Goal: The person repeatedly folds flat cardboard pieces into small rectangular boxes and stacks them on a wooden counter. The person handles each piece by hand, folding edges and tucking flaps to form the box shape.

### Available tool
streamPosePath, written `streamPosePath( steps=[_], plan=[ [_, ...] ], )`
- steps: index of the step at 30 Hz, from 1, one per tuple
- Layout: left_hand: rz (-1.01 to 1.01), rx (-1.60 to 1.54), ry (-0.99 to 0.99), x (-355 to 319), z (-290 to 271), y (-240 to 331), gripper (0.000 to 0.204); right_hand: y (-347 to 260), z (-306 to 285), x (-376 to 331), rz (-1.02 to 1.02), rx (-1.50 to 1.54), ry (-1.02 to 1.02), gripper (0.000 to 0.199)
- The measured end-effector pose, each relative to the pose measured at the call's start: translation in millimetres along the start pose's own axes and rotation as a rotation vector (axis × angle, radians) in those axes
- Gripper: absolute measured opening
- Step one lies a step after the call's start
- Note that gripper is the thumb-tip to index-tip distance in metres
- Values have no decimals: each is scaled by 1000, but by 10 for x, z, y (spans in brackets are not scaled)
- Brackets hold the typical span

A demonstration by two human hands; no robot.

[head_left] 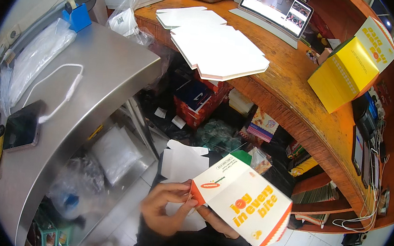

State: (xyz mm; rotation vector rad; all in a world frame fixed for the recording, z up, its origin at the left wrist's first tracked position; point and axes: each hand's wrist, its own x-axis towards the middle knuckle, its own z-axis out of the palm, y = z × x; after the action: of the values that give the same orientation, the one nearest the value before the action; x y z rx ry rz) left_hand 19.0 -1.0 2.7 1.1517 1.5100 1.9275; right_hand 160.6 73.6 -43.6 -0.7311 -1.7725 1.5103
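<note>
On the steel bench point(117, 68) at the left lie a dark phone point(22, 126) with a white cable point(62, 88) plugged into it and a clear plastic bag point(39, 58). Low in the middle, the left hand point(166, 208) has its fingers point(184, 202) clamped on the near-left end of a white and orange carton point(241, 205), thumb and fingertips pinching the corner flap. The right hand point(218, 222) sits under the carton, mostly hidden, so I cannot tell how its fingers stand. The carton is held in the air over the floor between the two benches; its long axis runs from the left hand down toward the lower right, printed face up. Its inside is not in view. On the wooden bench point(302, 114) lie flat white carton blanks point(218, 49), then a folded yellow carton point(349, 71) stands with its lid flap open.
</note>
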Motion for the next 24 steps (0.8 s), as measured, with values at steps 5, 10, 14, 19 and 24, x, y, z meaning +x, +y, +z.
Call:
streamPosePath(
  steps=[5,10,14,19,24],
  plan=[
    [63,56,-64,39,-15,12,14,-106,-83,28,167,142,-2,46],
    [109,193,-18,-8,-39,4,12,-108,-71,86,96,206,22,46],
    [104,198,27,23,-73,29,12,-81,-22,110,-3,87,58,45],
    [197,231,-100,88,-105,92,14,-69,24,104,-87,3,96,45],
    [112,225,-117,33,-62,62,15,-32,39,100,-190,-144,124,44]
  ],
)
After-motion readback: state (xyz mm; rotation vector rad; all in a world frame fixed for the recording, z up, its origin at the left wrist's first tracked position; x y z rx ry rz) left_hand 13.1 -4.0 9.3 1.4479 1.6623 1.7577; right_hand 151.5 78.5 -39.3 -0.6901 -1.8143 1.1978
